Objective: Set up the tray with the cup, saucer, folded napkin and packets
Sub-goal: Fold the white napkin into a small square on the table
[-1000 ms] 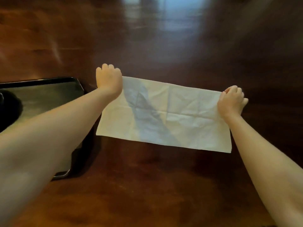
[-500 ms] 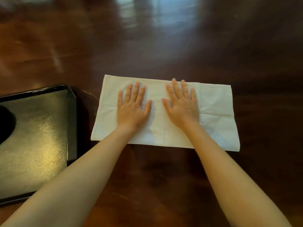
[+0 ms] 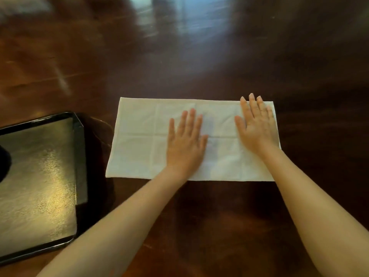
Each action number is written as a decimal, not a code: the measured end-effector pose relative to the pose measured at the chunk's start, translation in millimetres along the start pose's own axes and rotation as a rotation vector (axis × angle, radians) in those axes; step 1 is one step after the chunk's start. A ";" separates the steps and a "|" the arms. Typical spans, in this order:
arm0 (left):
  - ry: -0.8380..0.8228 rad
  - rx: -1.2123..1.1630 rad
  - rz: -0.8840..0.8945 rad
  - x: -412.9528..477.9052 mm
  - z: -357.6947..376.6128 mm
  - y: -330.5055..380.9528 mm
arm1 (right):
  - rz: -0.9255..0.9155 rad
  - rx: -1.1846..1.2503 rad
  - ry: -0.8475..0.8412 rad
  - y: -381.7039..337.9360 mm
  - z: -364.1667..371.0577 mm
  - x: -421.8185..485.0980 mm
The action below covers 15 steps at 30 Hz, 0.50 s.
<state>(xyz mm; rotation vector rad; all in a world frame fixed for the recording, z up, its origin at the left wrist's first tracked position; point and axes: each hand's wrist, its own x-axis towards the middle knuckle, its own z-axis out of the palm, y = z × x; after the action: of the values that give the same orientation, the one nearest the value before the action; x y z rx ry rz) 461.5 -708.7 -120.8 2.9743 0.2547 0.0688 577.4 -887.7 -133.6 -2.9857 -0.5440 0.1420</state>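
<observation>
A white napkin (image 3: pixel 139 136) lies flat on the dark wooden table (image 3: pixel 199 56) as a wide rectangle, with fold creases showing. My left hand (image 3: pixel 185 142) presses flat on its middle, fingers straight. My right hand (image 3: pixel 255 126) lies flat on the napkin's right end, fingertips at the far edge. A black tray (image 3: pixel 79 156) with a shiny floor sits to the left of the napkin. A dark rounded object (image 3: pixel 4 162) shows at the tray's left edge, cut off by the frame.
The polished table stretches far beyond the napkin and to its right, with window light reflected on it. The tray's right rim stands a short gap from the napkin's left edge.
A second ago both hands held the napkin up by its top corners. It now lies on the table; since half a second ago my right hand has slid from the middle to the right end.
</observation>
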 end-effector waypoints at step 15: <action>-0.266 0.045 -0.089 -20.1 -32.9 -142.8 | -0.018 0.022 -0.022 4.4 0.6 -1.1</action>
<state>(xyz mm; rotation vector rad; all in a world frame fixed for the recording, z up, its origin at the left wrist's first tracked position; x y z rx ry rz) 416.2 -568.2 -111.6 2.9662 0.3569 -0.3446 577.8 -892.1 -134.7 -2.9610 -0.5673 0.1789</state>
